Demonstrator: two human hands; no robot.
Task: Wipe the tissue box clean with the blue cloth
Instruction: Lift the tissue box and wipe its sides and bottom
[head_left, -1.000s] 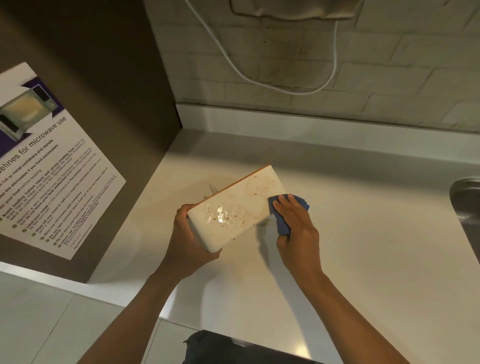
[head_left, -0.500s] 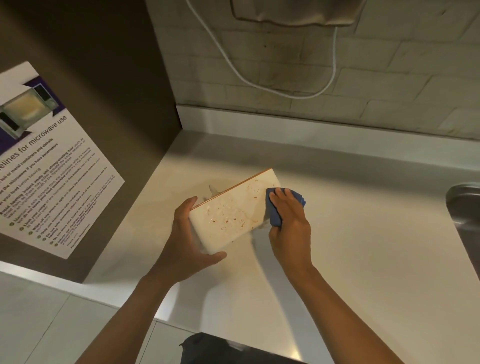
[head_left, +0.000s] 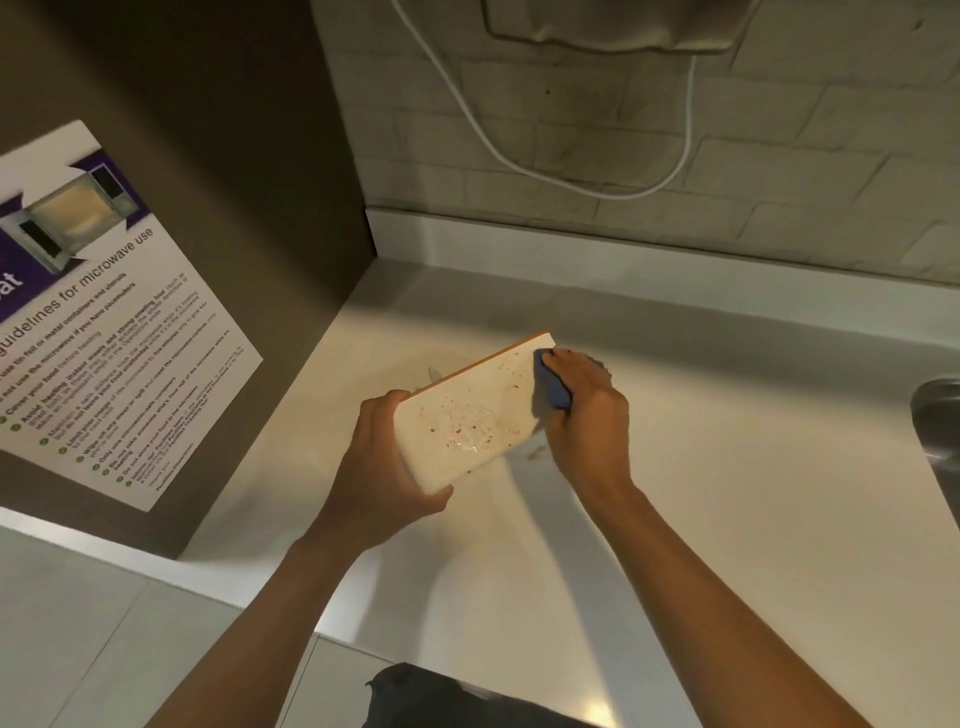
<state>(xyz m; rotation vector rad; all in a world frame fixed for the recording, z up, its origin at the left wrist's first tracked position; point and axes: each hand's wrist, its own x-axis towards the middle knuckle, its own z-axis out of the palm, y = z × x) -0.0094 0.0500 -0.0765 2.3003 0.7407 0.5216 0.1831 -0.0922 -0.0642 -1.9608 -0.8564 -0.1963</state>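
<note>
White countertop all around. Left hand is wrapped round the near end of the tissue box, tilting it up off the counter, reddish specks on the face. Right hand has the blue cloth bunched against the far end. Microwave poster off left.

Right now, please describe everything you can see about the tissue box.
The tissue box is a cream-white rectangular block with an orange edge along its far side. It looks smooth and glossy. Its broad face is turned up toward the camera, tilted, and still dirty with reddish-brown specks and a wet smear. The left hand grips its near-left end, above the countertop. The right hand presses the blue cloth against its far-right end.
</note>
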